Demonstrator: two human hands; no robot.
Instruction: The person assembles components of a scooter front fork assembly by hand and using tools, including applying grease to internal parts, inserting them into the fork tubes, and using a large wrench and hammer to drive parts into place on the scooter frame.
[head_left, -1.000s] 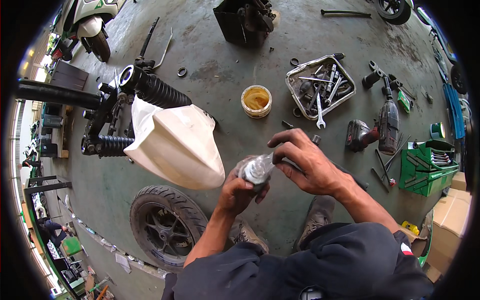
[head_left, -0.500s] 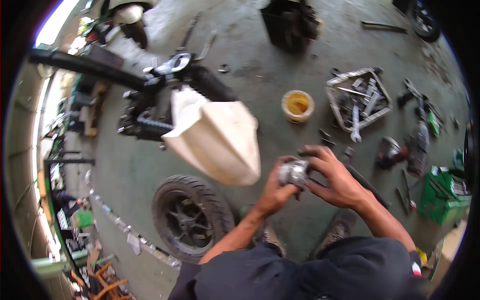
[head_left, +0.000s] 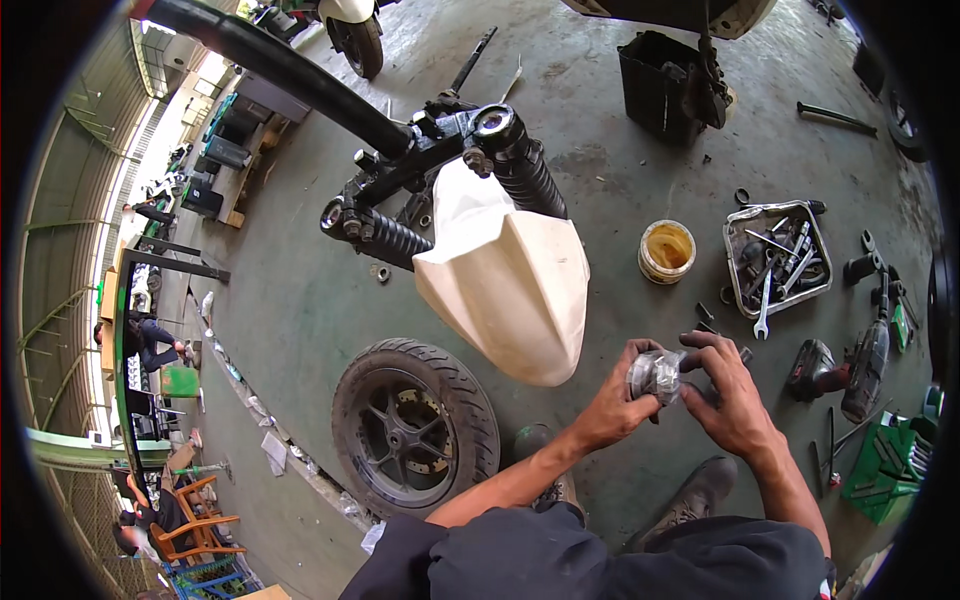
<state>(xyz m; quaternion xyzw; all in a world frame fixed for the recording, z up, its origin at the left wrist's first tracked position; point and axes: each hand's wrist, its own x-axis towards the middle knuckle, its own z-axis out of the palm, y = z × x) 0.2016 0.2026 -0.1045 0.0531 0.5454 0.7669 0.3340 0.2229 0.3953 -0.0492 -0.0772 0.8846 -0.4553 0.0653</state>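
Note:
A roundish bundle in shiny clear plastic (head_left: 655, 377), with silvery metal-looking contents, sits in the grip of my left hand (head_left: 612, 408). Fingers and thumb of that hand wrap round its left side. What lies inside the plastic cannot be made out. My right hand (head_left: 733, 400) is just to the right of the bundle, its fingers bent and apart from the thumb. Its fingertips are at the edge of the plastic; whether they touch it is hard to tell. Both hands are above the floor, over my shoes (head_left: 700, 492).
To the left stands a motorcycle fork (head_left: 520, 165) with a pale fender (head_left: 510, 290); a wheel (head_left: 415, 428) lies below it. A tub of yellowish grease (head_left: 667, 251), a tool tray (head_left: 830, 270), a cordless power tool (head_left: 812, 370) and a green toolbox (head_left: 885, 470) are ahead and right.
The view has swung, so the scene sits farther right and lower in the picture. My left hand still holds the bundle, and my right hand stays beside it with its fingers slightly more bent.

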